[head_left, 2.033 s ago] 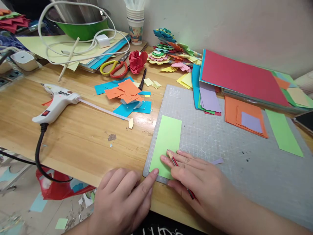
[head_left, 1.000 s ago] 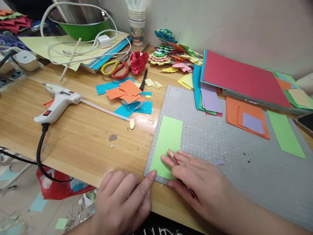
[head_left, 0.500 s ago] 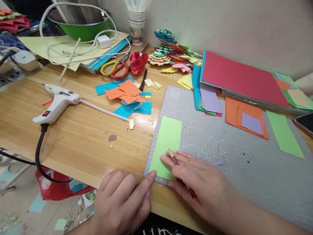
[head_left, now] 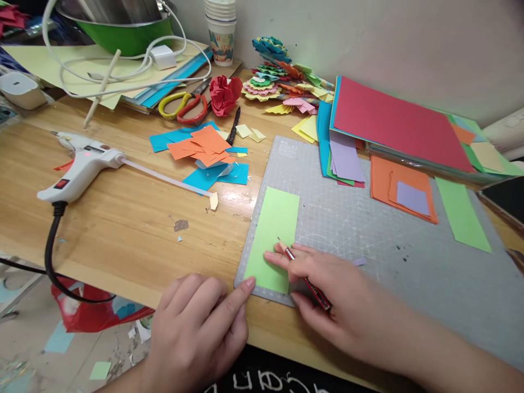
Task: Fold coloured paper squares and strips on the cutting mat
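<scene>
A light green paper strip (head_left: 273, 229) lies lengthwise along the left edge of a grey cutting mat (head_left: 347, 229). My left hand (head_left: 200, 322) is curled closed apart from its forefinger, whose tip touches the strip's lower left corner. What may lie inside the curled fingers is hidden. My right hand (head_left: 339, 295) holds a red and black pencil (head_left: 311, 289), its point up and to the left over the strip. Fingertips of this hand rest on the strip's right half, and its thumb is near the mat's lower edge.
A white glue gun (head_left: 82, 164) with a black cord lies at left. Behind are orange and blue paper pieces (head_left: 204, 144), scissors (head_left: 184, 106), a crumpled red paper flower (head_left: 224, 95) and paper cups (head_left: 221, 38). Paper stacks (head_left: 401, 123) cover the mat's back; another green strip (head_left: 462, 213) lies right.
The view has shifted slightly, so everything sits further left and higher. My right thumb has moved a little right, away from the strip's lower edge. My left fingertip stays at the corner.
</scene>
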`<state>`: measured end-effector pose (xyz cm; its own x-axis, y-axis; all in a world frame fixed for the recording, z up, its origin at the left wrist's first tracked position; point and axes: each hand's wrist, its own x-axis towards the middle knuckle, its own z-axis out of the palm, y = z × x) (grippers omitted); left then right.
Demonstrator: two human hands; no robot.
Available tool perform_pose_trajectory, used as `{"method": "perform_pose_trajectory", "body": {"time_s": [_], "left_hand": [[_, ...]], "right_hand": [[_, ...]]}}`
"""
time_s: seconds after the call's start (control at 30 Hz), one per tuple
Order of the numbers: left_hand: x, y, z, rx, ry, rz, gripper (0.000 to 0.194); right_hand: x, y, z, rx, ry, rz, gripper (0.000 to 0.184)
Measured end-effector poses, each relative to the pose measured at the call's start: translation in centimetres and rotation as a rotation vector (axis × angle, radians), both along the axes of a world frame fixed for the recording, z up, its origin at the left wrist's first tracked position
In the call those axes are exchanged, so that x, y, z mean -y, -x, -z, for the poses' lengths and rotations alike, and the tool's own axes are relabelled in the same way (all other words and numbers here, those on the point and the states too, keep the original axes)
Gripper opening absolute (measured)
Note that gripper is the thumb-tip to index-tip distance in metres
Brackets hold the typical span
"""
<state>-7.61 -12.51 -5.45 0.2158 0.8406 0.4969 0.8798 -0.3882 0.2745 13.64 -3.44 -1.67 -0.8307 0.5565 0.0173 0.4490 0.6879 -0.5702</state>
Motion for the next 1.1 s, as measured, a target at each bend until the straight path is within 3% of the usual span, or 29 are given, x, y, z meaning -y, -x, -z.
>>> {"method": "perform_pose_trajectory", "body": {"time_s": [0.13, 0.4, 0.8, 1.1], "left_hand": [[0.0, 0.1, -0.1, -0.009, -0.008, 0.001, 0.028], [-0.4, -0.2, -0.7, -0.054, 0.004, -0.014, 0.016], [-0.7, -0.7, -1.2, -0.096, 0.013, -0.027, 0.009], [-0.7, -0.8, -1.2, -0.091, -0.006, -0.025, 0.007]], "right_hand": [[-0.4, -0.2, -0.2, 0.007, 0.053, -0.007, 0.048], [-0.9, -0.2, 0.1, -0.022, 0.097, -0.047, 0.041], [-1.0, 0.0, -0.1, -0.016, 0.103, -0.080, 0.017], [-1.1, -0.2, 0.2, -0.030, 0.083, -0.065, 0.024]]}}
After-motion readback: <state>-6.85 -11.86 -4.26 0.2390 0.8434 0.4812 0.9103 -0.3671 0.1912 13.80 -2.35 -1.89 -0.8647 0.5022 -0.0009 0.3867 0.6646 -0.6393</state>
